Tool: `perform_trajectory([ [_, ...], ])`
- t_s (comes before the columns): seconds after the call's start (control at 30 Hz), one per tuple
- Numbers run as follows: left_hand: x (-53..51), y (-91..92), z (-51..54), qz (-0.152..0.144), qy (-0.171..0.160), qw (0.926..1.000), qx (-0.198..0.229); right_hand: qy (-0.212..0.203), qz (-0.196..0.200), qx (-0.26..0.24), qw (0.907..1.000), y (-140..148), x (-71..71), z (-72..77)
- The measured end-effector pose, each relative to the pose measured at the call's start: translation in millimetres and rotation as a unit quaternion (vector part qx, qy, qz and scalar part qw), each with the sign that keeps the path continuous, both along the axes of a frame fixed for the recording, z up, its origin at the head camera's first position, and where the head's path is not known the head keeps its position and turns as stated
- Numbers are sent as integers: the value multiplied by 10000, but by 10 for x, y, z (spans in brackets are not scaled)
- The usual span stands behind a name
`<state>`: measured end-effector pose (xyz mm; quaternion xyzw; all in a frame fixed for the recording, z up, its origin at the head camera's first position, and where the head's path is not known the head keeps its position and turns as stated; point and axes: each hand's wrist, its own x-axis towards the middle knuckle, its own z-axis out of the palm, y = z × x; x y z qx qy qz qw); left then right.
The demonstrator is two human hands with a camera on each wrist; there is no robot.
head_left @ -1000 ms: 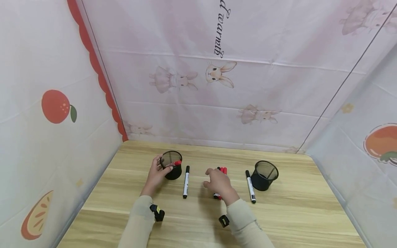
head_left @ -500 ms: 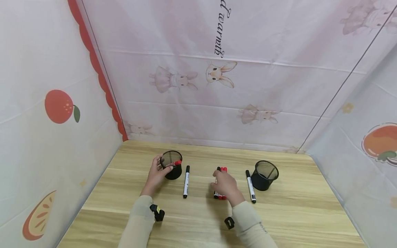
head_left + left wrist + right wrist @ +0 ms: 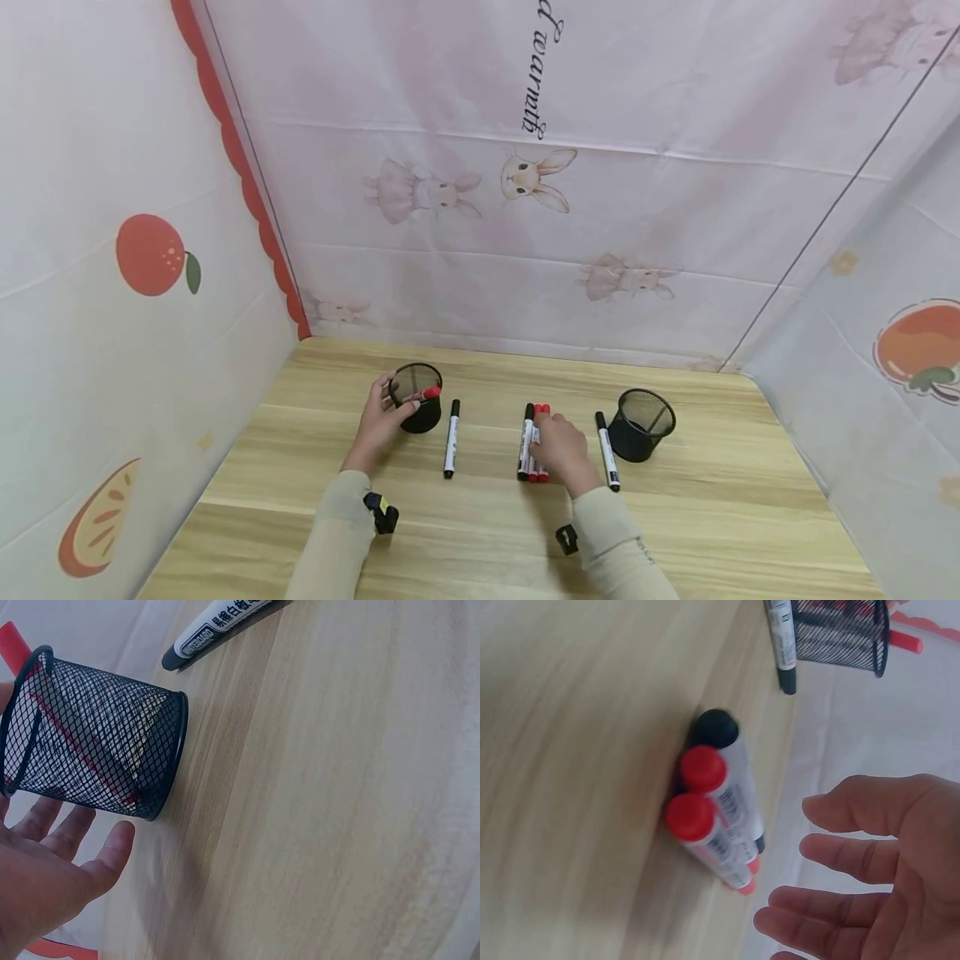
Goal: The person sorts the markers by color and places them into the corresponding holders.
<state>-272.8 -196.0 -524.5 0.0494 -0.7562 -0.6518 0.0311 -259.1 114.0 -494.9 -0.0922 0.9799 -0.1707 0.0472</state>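
Around the left side of a black mesh cup point(image 3: 420, 417), my left hand point(image 3: 377, 427) grips near the rim, thumb in front. Inside the cup in the left wrist view, a red marker point(image 3: 82, 742) leans with its cap above the rim. My right hand point(image 3: 562, 448) is over the middle group of markers, its fingers apart and holding nothing. That group, a black-capped marker point(image 3: 717, 729) and two red-capped markers point(image 3: 703, 769) point(image 3: 691, 817), lies side by side on the table; the hand partly hides it in the head view.
A black-capped marker point(image 3: 452, 440) lies right of the left cup. Another marker point(image 3: 608, 452) lies beside a second mesh cup point(image 3: 633, 437) at the right. Printed cloth walls point(image 3: 465, 292) border the wooden table point(image 3: 360, 550) at the back and sides.
My right hand has moved to the right across the middle markers, uncovering the black-capped one. My left hand has stayed at the left cup.
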Motion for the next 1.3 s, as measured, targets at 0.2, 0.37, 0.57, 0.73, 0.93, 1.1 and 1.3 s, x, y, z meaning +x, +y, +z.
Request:
perform_trajectory([
  [0.2,-6,2,5,-15,-16,10000,11,-150,-222,-94,9996,66,-56,-85],
  [0.37,-8,1,8,3,-47,10000,44,-252,-274,-91,9993,100,-98,-135],
  [0.57,-4,9,24,-6,-86,9999,79,-460,-329,-122,9983,126,-146,-201],
  [0.73,4,14,38,-28,-93,9999,113,-404,-270,-172,9987,144,-171,-242],
  [0.93,1,22,29,-11,-33,10000,40,-192,-174,-100,9996,163,-225,-324],
  [1.1,8,20,28,6,-49,10000,48,-93,-318,-212,9992,164,-259,-374],
  [1.3,8,0,8,-11,-29,10000,68,-218,-546,-566,9967,146,-245,-377],
])
